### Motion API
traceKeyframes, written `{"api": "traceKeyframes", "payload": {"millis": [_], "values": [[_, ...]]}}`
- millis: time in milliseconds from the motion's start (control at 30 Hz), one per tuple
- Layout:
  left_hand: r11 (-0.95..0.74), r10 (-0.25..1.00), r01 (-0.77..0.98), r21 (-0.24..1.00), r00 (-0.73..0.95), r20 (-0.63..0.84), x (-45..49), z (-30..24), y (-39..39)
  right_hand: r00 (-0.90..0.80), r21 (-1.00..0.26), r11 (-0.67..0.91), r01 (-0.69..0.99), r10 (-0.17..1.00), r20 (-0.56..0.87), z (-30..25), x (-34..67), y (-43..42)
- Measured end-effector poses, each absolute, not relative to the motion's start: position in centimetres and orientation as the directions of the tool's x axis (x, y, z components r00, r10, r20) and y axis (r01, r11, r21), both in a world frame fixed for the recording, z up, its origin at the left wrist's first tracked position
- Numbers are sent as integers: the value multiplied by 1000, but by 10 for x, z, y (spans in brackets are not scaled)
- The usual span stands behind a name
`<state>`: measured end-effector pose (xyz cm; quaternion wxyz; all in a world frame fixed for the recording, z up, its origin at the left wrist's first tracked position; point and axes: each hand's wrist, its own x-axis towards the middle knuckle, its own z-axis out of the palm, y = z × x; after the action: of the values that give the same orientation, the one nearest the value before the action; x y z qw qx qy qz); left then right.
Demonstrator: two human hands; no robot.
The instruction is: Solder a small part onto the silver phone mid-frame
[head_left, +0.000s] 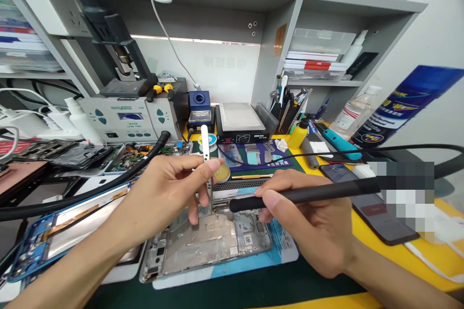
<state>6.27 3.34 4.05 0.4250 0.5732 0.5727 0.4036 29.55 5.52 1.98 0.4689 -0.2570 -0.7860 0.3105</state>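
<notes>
My left hand (181, 178) pinches a pair of white tweezers (206, 147), held upright with the points down at the upper edge of a bare metal phone frame (195, 246). In my right hand (311, 222) lies the black handle of a soldering iron (300, 193), nearly level. Its front end points left, close to the tweezer points over the same edge. The exact contact there is too small to make out. Under the frame is a blue and white sheet (284, 244) on a dark green mat (203, 289).
Left are a blue-edged phone part (32, 256), a black hose (90, 207) and a rework station (126, 116). A blue soldering station (199, 106) and hot plate (242, 118) stand behind. Right are a dark phone (373, 203), a yellow bottle (297, 135) and a blue spray can (409, 106).
</notes>
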Motion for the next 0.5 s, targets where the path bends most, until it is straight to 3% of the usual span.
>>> {"api": "traceKeyframes", "payload": {"millis": [500], "values": [[29, 999, 309, 951, 2, -32, 66, 44, 29, -434, -713, 694, 103, 676, 595, 23, 294, 55]]}}
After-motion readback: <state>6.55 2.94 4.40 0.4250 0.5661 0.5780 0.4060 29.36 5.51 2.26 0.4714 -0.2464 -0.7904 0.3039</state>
